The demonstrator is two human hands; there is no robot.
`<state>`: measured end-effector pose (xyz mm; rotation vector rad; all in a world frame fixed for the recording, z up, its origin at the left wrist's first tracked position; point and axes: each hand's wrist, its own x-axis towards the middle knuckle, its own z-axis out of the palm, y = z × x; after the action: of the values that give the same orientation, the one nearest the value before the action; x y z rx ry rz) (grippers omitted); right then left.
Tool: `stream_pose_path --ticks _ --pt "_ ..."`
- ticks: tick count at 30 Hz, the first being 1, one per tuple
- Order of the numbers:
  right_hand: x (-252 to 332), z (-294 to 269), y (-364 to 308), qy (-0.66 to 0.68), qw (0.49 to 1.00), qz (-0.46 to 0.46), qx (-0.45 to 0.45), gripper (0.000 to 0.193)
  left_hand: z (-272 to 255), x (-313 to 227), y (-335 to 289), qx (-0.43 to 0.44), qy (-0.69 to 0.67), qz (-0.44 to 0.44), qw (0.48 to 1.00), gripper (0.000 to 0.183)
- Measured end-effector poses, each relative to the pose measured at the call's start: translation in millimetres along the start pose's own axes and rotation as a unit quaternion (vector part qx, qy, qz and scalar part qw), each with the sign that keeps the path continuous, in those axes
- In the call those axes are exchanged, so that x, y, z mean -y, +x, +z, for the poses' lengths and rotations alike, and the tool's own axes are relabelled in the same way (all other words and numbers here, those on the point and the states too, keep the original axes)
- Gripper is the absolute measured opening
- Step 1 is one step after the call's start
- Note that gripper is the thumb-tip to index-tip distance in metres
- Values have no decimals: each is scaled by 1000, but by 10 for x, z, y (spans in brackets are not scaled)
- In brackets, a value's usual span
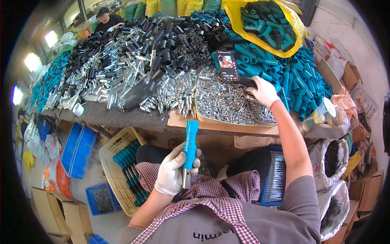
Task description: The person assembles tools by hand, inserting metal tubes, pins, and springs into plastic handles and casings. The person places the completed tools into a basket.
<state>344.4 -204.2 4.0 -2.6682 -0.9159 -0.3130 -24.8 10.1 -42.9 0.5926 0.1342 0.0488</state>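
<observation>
In front of my lap, my left hand [174, 168], in a white glove, is closed round a teal plastic tool body [189, 146]. It stands nearly upright, with a silver metal tube at its lower end. My right hand [264, 92], also gloved, reaches over a shallow tray [227, 118] of small metal parts. Its fingers are closed at the end of a short black piece [247, 81] beside a phone [228, 67]. The phone leans upright with its screen lit. Teal plastic bodies [300, 87] lie heaped right of that hand.
Piled on the bench are silver metal tubes [134, 69], black sleeves [160, 38] and springs [185, 53]. A yellow sack [300, 30] holds more teal parts. Below are a cream basket [106, 156] of teal-ended tools, blue crates [78, 150] and white sacks [325, 162]. Another person [106, 22] is at far left.
</observation>
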Motion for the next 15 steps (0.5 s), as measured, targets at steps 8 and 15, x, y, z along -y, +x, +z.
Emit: stream_pose_path --ticks 8,15 --pt "164 -244 -352 111 961 -147 -205 45 158 -164 -20 -12 99 34 994 77" --pt "1152 -709 -994 30 936 -336 -100 56 399 -345 49 38 276 28 960 87"
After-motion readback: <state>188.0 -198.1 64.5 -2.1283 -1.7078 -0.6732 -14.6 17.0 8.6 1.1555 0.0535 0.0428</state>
